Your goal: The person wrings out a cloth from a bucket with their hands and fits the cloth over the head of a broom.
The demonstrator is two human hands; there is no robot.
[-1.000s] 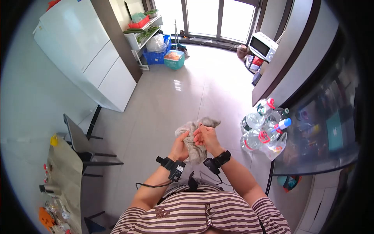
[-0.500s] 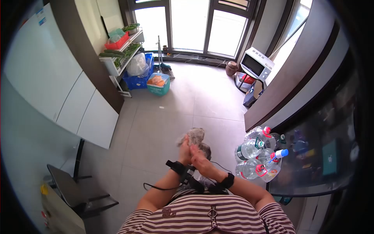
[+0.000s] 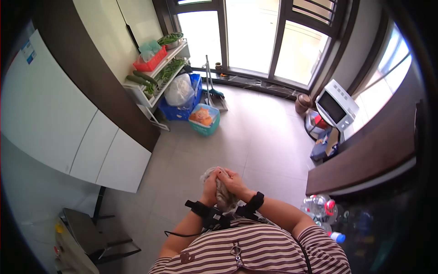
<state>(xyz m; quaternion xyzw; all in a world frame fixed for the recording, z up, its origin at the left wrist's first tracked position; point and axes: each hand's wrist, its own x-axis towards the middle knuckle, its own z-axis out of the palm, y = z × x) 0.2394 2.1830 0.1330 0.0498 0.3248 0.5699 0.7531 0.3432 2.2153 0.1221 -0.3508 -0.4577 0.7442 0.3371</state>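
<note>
A crumpled grey-beige cloth (image 3: 224, 196) is bunched between my hands, low in front of my striped shirt. My left hand (image 3: 210, 188) wraps it from the left side. From the right, my right hand (image 3: 234, 183) closes round it, with the fingertips of both hands meeting at the top. Part of the cloth bulges out past the left fingers and part hangs down between the palms. Black straps circle both wrists, and a dark cable runs by the left forearm.
Left stand a white fridge (image 3: 54, 114) and a dark chair (image 3: 86, 233). Ahead are a vegetable rack (image 3: 159, 68), a teal bin (image 3: 205, 128), a broom (image 3: 209, 77) and a brown jar (image 3: 303, 104). Right are a microwave (image 3: 336, 106) and several large plastic bottles (image 3: 317, 205).
My view has shifted forward and turned. My hands have changed their grip: the right palm was pressed against the left wrist area, and now both hands cup the cloth. The bottles sit lower in view.
</note>
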